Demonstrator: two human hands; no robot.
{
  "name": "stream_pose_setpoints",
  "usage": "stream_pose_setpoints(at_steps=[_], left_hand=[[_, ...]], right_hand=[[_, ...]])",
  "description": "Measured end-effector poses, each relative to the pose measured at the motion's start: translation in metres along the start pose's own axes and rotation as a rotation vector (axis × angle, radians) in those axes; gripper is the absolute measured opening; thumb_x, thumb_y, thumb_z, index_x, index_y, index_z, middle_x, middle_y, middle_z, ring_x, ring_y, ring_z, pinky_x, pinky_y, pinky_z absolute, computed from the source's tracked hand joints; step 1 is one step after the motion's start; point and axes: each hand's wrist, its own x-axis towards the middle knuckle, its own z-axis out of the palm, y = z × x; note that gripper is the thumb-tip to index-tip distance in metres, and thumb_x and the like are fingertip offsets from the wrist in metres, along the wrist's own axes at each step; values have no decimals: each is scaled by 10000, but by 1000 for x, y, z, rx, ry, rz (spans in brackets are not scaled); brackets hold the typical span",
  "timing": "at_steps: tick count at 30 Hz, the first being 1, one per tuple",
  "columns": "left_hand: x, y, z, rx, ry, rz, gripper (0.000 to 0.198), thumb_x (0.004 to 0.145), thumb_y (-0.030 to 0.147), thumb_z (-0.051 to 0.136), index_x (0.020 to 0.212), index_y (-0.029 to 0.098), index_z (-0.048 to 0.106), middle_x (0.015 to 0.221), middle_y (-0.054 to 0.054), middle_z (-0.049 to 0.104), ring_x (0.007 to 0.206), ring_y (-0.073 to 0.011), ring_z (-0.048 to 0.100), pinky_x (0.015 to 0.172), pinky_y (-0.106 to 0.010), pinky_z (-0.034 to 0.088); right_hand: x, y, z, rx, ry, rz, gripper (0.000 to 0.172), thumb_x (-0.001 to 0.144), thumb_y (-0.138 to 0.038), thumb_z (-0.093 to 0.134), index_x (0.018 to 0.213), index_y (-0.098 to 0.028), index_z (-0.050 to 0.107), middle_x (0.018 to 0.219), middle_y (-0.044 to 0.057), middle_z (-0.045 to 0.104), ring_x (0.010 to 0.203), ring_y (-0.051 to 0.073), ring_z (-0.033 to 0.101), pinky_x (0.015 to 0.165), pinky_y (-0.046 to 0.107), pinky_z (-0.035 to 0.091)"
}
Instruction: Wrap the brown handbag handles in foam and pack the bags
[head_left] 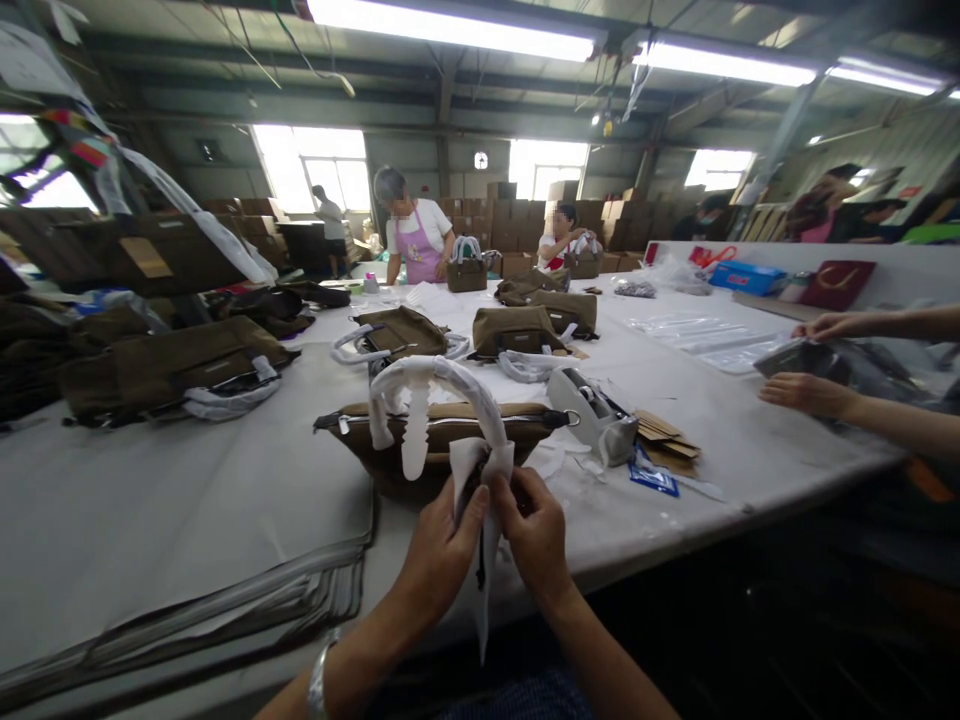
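An olive-brown handbag (442, 428) with a zip along its top stands on the table right in front of me. Its arched handle (457, 372) is wrapped in white, and a notched white strip (416, 430) hangs beneath the arch. At the handle's near right end, my left hand (439, 545) pinches a white wrapping sheet (466, 462) from the left. From the right, my right hand (536, 535) has its fingers closed on the same sheet. A thin dark strap dangles below the hands, along the sheet's hanging tail. My fingers hide the handle's end.
A grey tape dispenser (600, 415) stands right of the bag, beside brown cards (667, 440) and a blue-white packet (652, 475). More bags (517, 330) lie beyond. Stacked grey sheets (300, 600) are at left. A co-worker's hands (814, 390) handle clear plastic at right.
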Motion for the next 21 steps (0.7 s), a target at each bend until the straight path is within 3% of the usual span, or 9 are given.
stream_pose_setpoints(at_steps=[7, 11, 16, 21], left_hand=[[2, -2, -8, 188, -19, 82, 486, 983, 336, 484, 1445, 185, 486, 1403, -116, 608, 1319, -285, 548, 1126, -393, 398], [4, -2, -5, 370, -23, 91, 536, 986, 273, 422, 1504, 139, 402, 1486, -151, 521, 1373, -289, 493, 1137, -401, 394], [8, 12, 4, 736, 4, -21, 598, 979, 217, 379, 1562, 134, 274, 1434, -171, 556, 1145, -336, 656, 891, -442, 561], [10, 18, 6, 926, 85, -29, 607, 996, 246, 355, 1571, 105, 219, 1331, -167, 613, 997, -294, 703, 731, -382, 593]], right_hand=[[12, -6, -7, -68, -90, -47, 348, 925, -471, 604, 702, -204, 602, 699, 24, 576, 655, 163, 515, 612, 288, 393], [19, -8, -2, -113, -1, -82, 407, 909, -463, 629, 621, -194, 529, 628, -10, 488, 608, 130, 440, 574, 267, 343], [15, -9, 13, -107, 122, -140, 409, 905, -435, 639, 618, -185, 491, 604, -39, 442, 581, 107, 405, 553, 242, 334], [10, -12, 20, -111, 113, -173, 403, 909, -407, 646, 610, -179, 501, 616, -35, 470, 591, 107, 429, 577, 236, 354]])
